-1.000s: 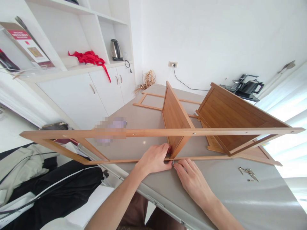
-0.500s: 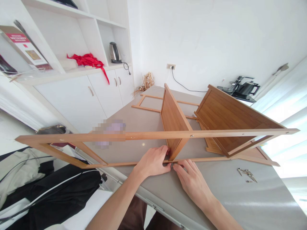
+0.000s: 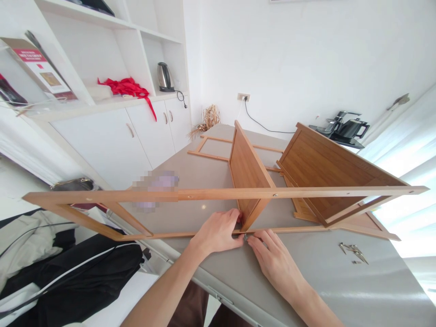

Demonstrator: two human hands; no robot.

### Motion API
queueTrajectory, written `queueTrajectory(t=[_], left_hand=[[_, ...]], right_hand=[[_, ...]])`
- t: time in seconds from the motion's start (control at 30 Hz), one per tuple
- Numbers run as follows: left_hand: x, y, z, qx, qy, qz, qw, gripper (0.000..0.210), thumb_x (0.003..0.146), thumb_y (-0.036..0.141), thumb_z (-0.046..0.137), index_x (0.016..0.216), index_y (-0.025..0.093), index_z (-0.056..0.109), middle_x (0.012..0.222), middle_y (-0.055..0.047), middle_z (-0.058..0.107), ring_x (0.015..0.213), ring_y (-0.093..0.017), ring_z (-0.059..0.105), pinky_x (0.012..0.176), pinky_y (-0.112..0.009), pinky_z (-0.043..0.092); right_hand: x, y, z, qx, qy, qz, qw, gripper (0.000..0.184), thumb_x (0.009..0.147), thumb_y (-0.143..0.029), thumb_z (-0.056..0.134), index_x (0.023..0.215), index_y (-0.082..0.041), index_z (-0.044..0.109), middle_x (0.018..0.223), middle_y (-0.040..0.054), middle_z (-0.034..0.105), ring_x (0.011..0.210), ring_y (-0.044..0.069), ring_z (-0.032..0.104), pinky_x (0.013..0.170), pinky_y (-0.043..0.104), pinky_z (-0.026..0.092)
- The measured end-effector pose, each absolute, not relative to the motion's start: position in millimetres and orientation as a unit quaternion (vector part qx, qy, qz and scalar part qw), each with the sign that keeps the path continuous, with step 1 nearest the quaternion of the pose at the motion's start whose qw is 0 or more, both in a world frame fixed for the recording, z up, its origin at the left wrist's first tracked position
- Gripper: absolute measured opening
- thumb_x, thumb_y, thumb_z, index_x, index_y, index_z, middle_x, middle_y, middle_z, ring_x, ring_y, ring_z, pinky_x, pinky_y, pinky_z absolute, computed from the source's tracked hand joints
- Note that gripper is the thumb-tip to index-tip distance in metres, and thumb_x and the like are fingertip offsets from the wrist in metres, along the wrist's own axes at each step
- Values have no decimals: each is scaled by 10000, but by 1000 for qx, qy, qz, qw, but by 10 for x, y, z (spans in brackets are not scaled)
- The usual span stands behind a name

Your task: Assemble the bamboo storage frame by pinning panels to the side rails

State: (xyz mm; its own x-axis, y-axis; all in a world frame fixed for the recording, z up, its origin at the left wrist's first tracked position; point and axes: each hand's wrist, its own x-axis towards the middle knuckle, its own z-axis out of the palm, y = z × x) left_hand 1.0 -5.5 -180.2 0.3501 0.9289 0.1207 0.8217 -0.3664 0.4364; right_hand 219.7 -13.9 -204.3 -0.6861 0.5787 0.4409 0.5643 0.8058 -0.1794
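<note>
Head view: at the lower centre of the frame, a small metal fastener point(image 3: 245, 237) sits at the lower rail point(image 3: 289, 230) of a wooden frame, beside the near end of an upright panel point(image 3: 248, 161). Left of it, the left hand point(image 3: 218, 232) grips that rail, its fingers behind and its thumb in front; the right hand point(image 3: 272, 256) has its fingers pinched together on the fastener. Above them the upper rail point(image 3: 218, 193) crosses the picture. A wider panel point(image 3: 335, 170) slants at right of centre, and loose screws point(image 3: 354, 252) lie on the grey desk point(image 3: 368, 290) at lower right. Toward the upper right, a black tray point(image 3: 347, 143) carries a dark kettle point(image 3: 350, 129) and a glass pot point(image 3: 329, 126). At upper left, compartments of a white shelf unit point(image 3: 102, 45) hold a steel kettle point(image 3: 164, 77), a heap of red ribbon point(image 3: 126, 86) and a printed box point(image 3: 42, 68).
</note>
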Motion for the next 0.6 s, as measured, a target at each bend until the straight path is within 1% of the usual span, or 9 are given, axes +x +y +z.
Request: queueTrajectory(t=[0.2,0.4,0.6], left_hand=[[8,-52,-1808,808,543,174,147,326,821,357,634,1094,211,534,1062,-31,727,947,-283,718,790,-384,551],[9,-61,-1758,805,542,181,160,307,812,335,634,1072,207,535,1068,-23,729,962,-269,719,789,-366,552],[12,-50,-1812,808,540,181,149,305,813,343,632,1063,210,520,1032,-22,728,922,-266,719,753,-365,541]], right_hand=[[2186,-130,-2058,-335,-901,72,265,179,1010,-109,464,1014,-204,616,965,55,605,864,187,542,794,349,478],[2208,-112,-2069,-314,-914,36,256,172,1000,-90,471,1028,-178,616,970,69,610,871,199,533,803,371,470],[2189,-146,-2025,-318,-910,47,263,179,998,-84,470,1028,-184,615,944,66,603,874,200,546,800,365,478]])
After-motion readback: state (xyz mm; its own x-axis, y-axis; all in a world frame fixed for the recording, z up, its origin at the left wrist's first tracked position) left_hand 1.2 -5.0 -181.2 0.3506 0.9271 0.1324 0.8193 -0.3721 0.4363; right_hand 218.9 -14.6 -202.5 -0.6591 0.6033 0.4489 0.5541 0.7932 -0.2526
